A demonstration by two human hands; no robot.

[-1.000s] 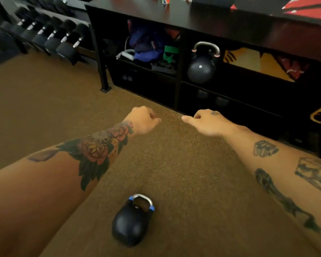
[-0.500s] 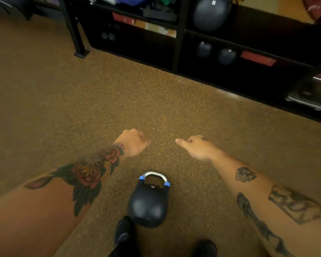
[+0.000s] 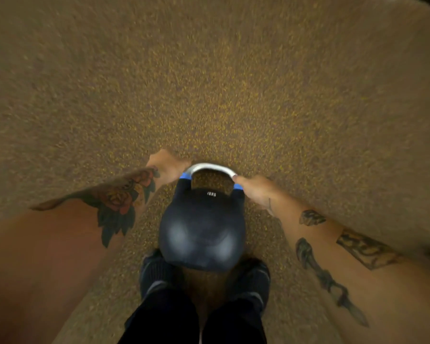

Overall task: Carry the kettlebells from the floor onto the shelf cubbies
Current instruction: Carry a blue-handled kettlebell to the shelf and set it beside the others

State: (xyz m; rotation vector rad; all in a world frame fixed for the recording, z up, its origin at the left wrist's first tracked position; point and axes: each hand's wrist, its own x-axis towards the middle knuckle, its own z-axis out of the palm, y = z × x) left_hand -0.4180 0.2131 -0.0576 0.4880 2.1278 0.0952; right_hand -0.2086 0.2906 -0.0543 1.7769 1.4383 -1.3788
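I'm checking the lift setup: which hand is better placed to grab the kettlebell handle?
Right, slightly: the right hand already touches the handle at its blue end; the left hand sits just beside it.

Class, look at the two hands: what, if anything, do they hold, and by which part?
Both hands meet the kettlebell at its handle: left hand, right hand. Blur hides whether either has closed.

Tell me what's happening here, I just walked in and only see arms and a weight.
A person is bent over a black kettlebell on the floor, just ahead of their shoes. The left hand and right hand are at either end of its silver handle. Whether either grip has closed is unclear. It looks not yet lifted; no shelf is in view.
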